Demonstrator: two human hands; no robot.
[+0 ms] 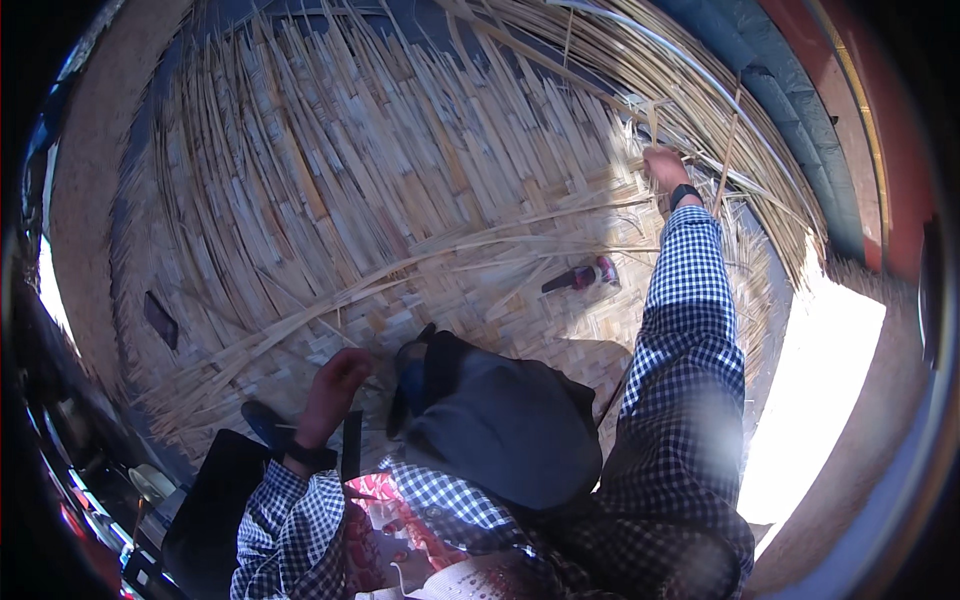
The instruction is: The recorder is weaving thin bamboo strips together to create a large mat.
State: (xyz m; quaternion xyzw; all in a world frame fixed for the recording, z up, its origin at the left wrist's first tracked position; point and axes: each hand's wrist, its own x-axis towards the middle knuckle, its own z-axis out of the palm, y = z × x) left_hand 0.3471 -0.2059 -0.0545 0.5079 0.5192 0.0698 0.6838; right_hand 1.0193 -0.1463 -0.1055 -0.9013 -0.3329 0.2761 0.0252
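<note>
Beneath me spreads a woven mat (470,300) of flat, pale split-reed strips, its far side ending in long loose strips. My right hand (665,168) reaches out to its far right edge, beside a bundle of long strips. The fingers there look closed around a reed strip (653,122) that stands up from them; the grip is partly hidden. Near my left knee, my left hand (337,388) hovers low over the mat with its fingers curled in. Whether it holds anything is too dark to make out. Several long strips (400,275) lie crosswise over the weave.
A dark-handled object with a pinkish end (583,275) lies on the mat below my right hand. At the left lies a dark flat rectangular thing (161,320). The long strip bundle (740,115) curves along the right, before a grey-blue covering (790,110).
</note>
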